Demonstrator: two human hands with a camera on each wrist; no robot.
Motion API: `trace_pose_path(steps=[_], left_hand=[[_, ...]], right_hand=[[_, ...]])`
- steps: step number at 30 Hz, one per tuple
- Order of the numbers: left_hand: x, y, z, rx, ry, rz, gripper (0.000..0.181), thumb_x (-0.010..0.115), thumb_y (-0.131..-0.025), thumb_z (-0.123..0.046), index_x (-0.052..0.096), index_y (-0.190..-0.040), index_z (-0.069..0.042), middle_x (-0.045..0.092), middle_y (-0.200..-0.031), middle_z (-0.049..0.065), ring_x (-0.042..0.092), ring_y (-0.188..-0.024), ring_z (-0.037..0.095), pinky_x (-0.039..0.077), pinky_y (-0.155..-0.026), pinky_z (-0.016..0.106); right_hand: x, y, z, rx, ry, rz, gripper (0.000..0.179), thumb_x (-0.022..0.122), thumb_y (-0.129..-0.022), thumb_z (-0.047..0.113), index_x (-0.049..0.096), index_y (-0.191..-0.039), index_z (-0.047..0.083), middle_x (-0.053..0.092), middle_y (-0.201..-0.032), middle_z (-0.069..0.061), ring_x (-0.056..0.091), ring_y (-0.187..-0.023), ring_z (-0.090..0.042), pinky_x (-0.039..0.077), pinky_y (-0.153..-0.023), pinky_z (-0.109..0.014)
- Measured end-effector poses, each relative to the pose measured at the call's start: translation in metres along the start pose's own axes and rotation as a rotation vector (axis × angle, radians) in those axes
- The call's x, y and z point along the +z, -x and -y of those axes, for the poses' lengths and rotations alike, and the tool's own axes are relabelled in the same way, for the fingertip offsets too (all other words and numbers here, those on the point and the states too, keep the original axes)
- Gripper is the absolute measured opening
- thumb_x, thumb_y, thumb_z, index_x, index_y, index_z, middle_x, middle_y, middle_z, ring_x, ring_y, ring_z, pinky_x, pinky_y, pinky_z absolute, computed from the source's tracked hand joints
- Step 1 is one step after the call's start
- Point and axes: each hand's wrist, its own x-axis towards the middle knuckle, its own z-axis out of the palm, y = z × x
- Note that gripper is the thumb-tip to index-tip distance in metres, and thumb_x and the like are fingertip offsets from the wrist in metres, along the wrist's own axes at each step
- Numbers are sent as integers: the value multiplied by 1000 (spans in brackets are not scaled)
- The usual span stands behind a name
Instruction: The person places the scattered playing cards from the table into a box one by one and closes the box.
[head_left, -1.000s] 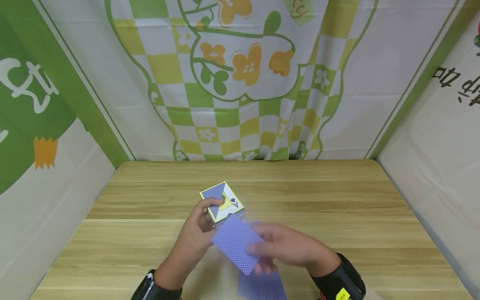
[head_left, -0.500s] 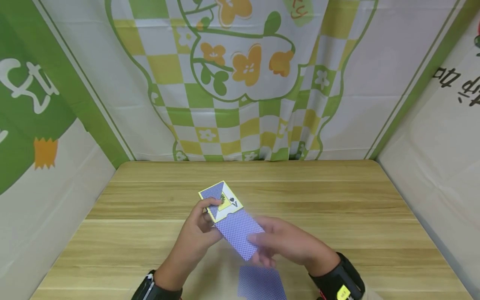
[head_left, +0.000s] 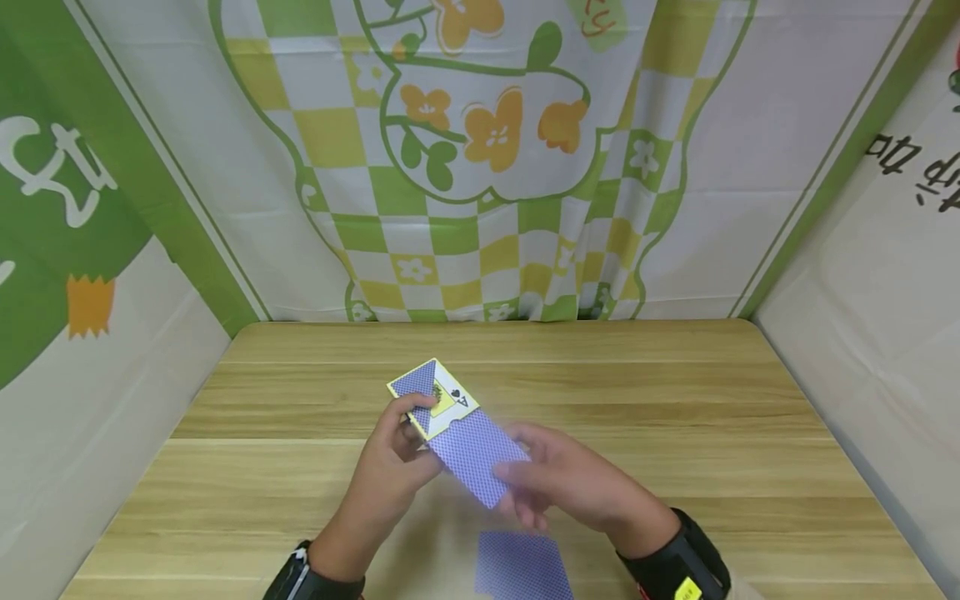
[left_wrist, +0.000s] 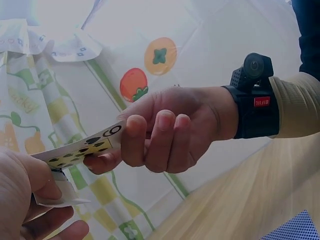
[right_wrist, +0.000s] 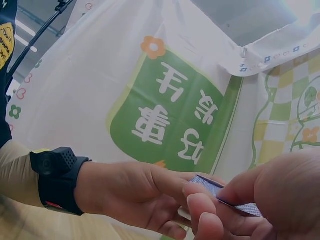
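My left hand [head_left: 393, 462] grips a playing card box [head_left: 457, 408], printed with an ace of spades and a blue checked pattern, above the table. A blue-backed playing card [head_left: 476, 457] extends from the box's near end, its upper part hidden inside. My right hand [head_left: 573, 482] pinches the card's outer end between thumb and fingers. In the left wrist view, black spade pips show on the underside of the card [left_wrist: 85, 150]. Whether it is a single card cannot be told. Another blue-backed card or stack [head_left: 522, 567] lies on the table below my right hand.
The wooden table [head_left: 675, 400] has rounded far corners. Behind it hangs a checked, flowered curtain [head_left: 480, 233], with printed cloth walls at left [head_left: 150, 400] and right [head_left: 862, 317]. Each wrist wears a black camera band [head_left: 678, 554].
A second ago the card's end lay at the box's lower edge; now it has slid partway into the box. Both hands have shifted slightly left and away with them.
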Motion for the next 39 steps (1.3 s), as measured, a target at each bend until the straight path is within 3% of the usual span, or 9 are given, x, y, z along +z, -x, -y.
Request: trace_pose_path(steps=[5,10,13,17,20,32,39], left_hand=[[2,0,3,-1,11,5,62,59,-76,21,47,-131,-4,65,-113,24,69,-99,26,61,-81,37],[4,4,5,-30,-10,82,59,64,-79,15,46,-131,-5,65,-117,24,68,-104,25,60,-84,35],[4,6,5,-48,-16,135,57,67,-82,11,45,-131,-4,65,-116,24,67,-103,25,59,-82,33],[5,8,4,-69,-55,205,54,70,-84,6,45,-132,-4,64,-117,24,66,-103,24,59,-80,30],[5,8,3,-66,-79,236,55,72,-86,3,44,-132,-3,64,-119,25,66,-103,23,58,-81,30],[4,7,1,-95,-87,213,54,72,-86,1,45,-132,-7,66,-116,21,67,-100,24,59,-78,31],[3,6,-1,-102,-86,177,54,72,-85,2,45,-132,-5,64,-118,27,66,-102,26,59,-79,32]], right_hand=[[2,-1,0,0,-4,-53,43,59,-103,17,42,-136,-5,71,-81,-4,60,-56,-6,48,-47,-20],[3,-4,-3,-60,12,-76,48,62,-99,10,42,-141,-2,74,-95,-11,61,-59,-7,51,-51,-22],[3,-7,-5,-75,120,-177,39,64,-99,14,47,-131,0,73,-92,-14,61,-58,-10,52,-52,-24],[3,-11,-8,-48,292,-352,30,70,-97,24,51,-110,4,66,-80,-9,58,-59,-15,52,-52,-27],[3,-12,-9,-35,351,-408,29,72,-95,27,54,-104,6,62,-78,-5,57,-60,-17,51,-53,-29],[-1,-14,-12,-30,447,-409,26,71,-95,34,62,-97,10,63,-82,-4,57,-63,-17,51,-55,-28],[-12,-21,-21,-3,488,-439,26,72,-94,35,63,-93,11,63,-82,-3,58,-65,-18,51,-56,-29]])
